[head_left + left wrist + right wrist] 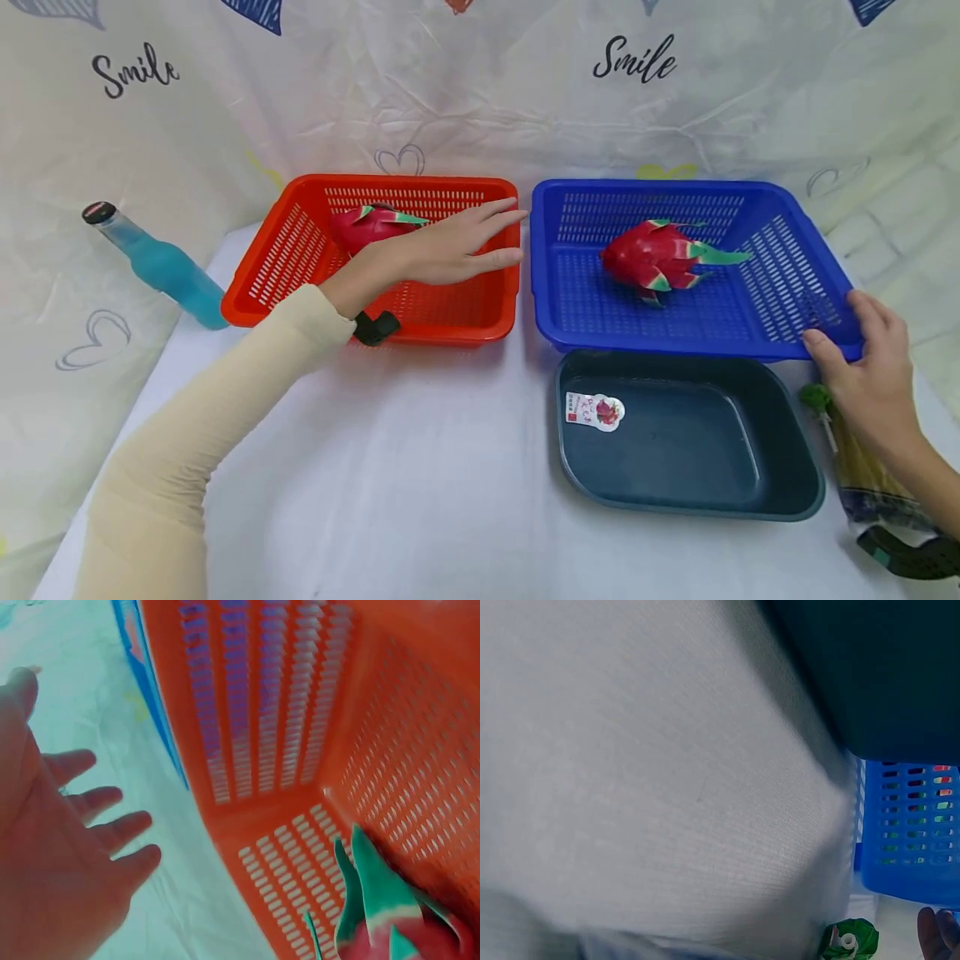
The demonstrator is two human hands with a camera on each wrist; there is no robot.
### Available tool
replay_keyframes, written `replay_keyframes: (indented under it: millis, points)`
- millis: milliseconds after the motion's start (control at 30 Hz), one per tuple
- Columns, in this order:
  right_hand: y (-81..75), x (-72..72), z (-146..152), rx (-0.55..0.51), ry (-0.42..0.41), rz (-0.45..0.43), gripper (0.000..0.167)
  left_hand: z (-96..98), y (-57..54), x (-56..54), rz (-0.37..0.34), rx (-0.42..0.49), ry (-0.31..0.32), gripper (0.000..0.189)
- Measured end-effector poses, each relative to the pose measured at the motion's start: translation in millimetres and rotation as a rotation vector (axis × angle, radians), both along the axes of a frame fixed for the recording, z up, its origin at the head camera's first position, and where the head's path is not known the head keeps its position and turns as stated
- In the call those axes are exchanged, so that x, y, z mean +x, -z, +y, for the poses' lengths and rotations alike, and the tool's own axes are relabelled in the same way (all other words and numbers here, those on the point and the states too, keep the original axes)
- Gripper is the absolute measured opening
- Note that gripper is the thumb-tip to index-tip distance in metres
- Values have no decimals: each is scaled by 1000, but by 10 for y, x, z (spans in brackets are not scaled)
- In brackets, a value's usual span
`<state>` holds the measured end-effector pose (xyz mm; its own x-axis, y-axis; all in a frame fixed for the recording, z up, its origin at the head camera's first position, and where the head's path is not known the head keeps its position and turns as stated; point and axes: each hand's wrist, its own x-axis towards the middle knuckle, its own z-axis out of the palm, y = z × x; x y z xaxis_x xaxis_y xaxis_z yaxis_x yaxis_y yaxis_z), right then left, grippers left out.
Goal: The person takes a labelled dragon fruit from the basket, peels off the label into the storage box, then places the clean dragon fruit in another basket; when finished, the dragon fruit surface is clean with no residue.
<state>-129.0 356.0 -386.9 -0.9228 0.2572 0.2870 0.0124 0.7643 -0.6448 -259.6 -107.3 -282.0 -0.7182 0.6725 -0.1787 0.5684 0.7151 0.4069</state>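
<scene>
In the head view, my left hand (457, 244) is held over a red basket (442, 333), fingers straight and pointing right, holding nothing. The left wrist view also shows those spread fingers (124, 831), off the basket's side. A dragon fruit (360, 229) lies in the red basket, partly hidden behind the left hand and forearm. My right hand (873, 375) grips the front right corner of a blue basket (660, 340), its thumb on the rim. Another dragon fruit (652, 258) lies inside the blue basket, its green tip pointing right.
A dark teal basin (667, 450) with a dragon fruit sticker (595, 412) stands in front of the blue basket. Blue liquid fills a tilted bottle (168, 271) left of the red basket. A green-topped, yellowish-brown item (862, 467) lies beneath the right forearm.
</scene>
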Motion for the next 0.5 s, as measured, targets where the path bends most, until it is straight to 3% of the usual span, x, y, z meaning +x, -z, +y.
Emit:
replay_keyframes:
  millis: [200,400,500]
  points:
    - [-36,3,16,11,-10,-13,66,-266,-2,169,44,-15,-47,74]
    - [-69,-1,11,12,-25,-41,68,-629,172,507,207,102,-118,68]
    - [-69,4,13,13,-34,-43,68,-853,262,625,269,154,-173,67]
